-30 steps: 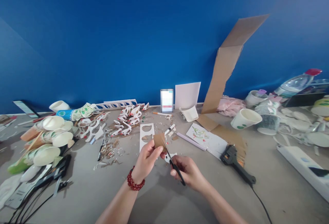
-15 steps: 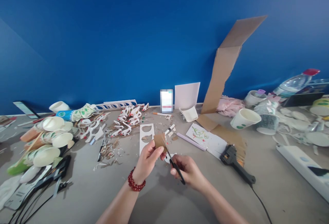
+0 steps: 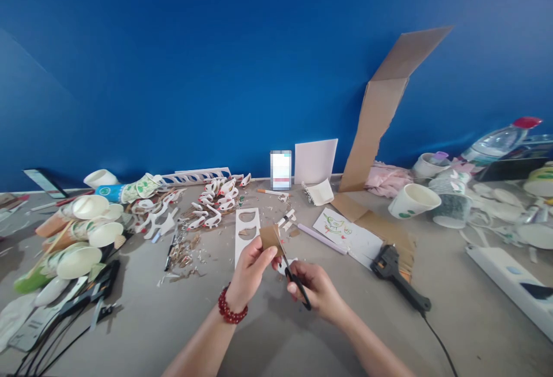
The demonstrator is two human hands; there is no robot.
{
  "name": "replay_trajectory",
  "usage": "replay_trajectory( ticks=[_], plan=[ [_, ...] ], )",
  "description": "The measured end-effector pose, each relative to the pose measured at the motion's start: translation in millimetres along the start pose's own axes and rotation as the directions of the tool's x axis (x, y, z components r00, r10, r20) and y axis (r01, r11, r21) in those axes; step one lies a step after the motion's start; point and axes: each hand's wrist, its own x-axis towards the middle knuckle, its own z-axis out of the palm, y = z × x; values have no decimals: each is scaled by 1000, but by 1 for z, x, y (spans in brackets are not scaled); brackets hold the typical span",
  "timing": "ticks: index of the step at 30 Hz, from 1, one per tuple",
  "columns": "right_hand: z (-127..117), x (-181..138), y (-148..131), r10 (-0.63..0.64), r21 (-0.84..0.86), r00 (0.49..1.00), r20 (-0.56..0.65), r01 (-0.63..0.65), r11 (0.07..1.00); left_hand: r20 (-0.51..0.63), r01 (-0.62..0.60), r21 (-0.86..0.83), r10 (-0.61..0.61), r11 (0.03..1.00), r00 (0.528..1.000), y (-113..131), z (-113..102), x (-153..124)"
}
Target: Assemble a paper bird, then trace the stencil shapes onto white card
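Cardboard (image 3: 269,237), small, brown, squarish; left hand (image 3: 250,264) firm on it, right hand (image 3: 318,289) around black-handled scissors (image 3: 305,296).

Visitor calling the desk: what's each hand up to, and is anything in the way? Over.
Left hand: pinching brown cardboard. Right hand: holding scissors at the cardboard's edge. Glue gun off to the right, clear of both.
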Motion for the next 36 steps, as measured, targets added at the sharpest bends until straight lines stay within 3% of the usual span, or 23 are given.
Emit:
replay_trajectory(
  ticks=[12, 23, 36],
  plan=[
    [1, -1, 5, -21, -66, 998, -59, 17, 998, -48, 32, -32, -34, 999, 998, -7, 4, -2],
    [-6, 1, 4, -4, 48, 1000, 13, 3, 999, -48, 110, -91, -115, 990, 992, -10, 6, -3],
    [-8, 0, 6, -29, -78, 999, -38, 26, 997, -47, 103, -129, -110, 986, 993, -11, 6, -3]
  ],
)
